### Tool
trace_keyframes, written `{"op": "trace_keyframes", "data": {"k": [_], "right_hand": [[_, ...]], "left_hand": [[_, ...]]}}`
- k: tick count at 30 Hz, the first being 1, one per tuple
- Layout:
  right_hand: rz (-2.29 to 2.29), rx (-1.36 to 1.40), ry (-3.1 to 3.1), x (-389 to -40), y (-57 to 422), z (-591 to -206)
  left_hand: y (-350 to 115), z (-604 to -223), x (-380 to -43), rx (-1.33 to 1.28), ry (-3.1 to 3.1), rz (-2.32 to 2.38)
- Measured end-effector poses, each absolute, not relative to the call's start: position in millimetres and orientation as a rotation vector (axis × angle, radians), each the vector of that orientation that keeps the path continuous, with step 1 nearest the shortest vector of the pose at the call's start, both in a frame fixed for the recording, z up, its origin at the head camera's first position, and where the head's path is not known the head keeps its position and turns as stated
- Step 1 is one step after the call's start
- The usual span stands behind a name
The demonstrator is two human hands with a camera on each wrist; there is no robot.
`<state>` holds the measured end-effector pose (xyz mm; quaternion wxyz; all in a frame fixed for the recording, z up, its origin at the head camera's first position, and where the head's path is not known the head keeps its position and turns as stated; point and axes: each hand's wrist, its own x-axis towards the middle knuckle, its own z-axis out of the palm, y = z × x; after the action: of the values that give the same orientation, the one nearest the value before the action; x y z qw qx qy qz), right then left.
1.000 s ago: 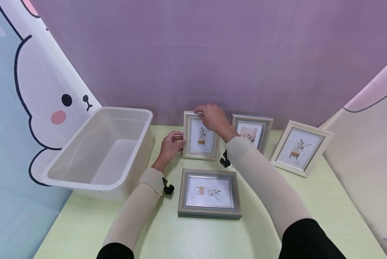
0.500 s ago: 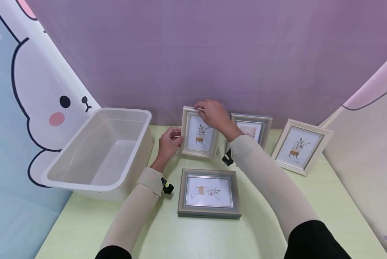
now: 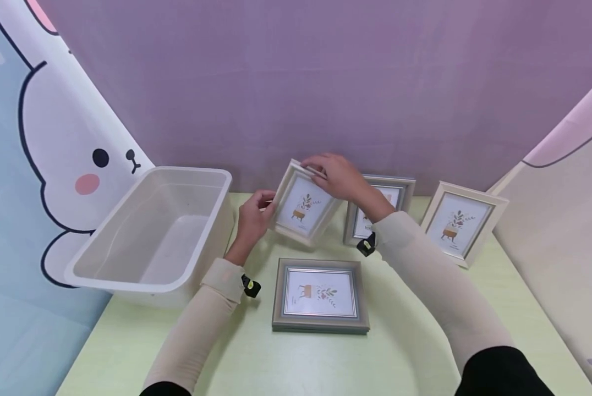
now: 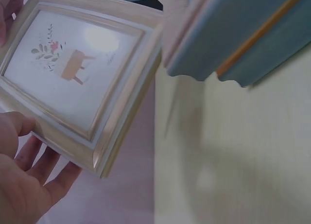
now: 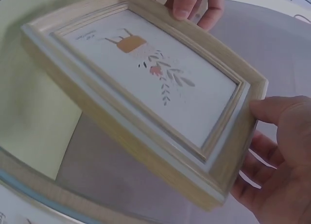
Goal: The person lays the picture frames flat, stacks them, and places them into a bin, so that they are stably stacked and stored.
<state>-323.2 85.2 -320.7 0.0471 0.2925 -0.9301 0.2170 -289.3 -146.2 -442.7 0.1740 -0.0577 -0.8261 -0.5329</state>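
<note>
Both hands hold a cream picture frame (image 3: 304,204) with a potted-plant print, tilted clockwise at the back of the table. The left hand (image 3: 255,218) grips its left edge; in the left wrist view that thumb (image 4: 19,123) lies on the front border with the fingers behind. The right hand (image 3: 336,177) pinches the top edge, thumb in front, as the right wrist view shows at the frame's end (image 5: 233,136). Just right of it stands a grey picture frame (image 3: 406,193), partly hidden by the right arm. Nearer the front lie grey picture frames (image 3: 321,324), stacked flat.
A deep white plastic bin (image 3: 212,242) stands at the left of the pale green table (image 3: 306,363). Another cream picture frame (image 3: 489,220) stands upright at the right. A purple cloth backdrop (image 3: 325,82) closes off the back.
The held cream frame has risen a little off the table and turned clockwise, its top leaning right. The right hand has shifted right with it, and the left hand slightly left.
</note>
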Motion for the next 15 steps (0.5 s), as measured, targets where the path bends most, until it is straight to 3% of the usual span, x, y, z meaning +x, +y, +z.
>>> {"op": "trace_keyframes", "data": {"k": [15], "right_hand": [[0.662, 1.005, -2.84, -300, 112, -322]], "left_hand": [[-143, -416, -285, -0.308, -2.431, -1.201]]}}
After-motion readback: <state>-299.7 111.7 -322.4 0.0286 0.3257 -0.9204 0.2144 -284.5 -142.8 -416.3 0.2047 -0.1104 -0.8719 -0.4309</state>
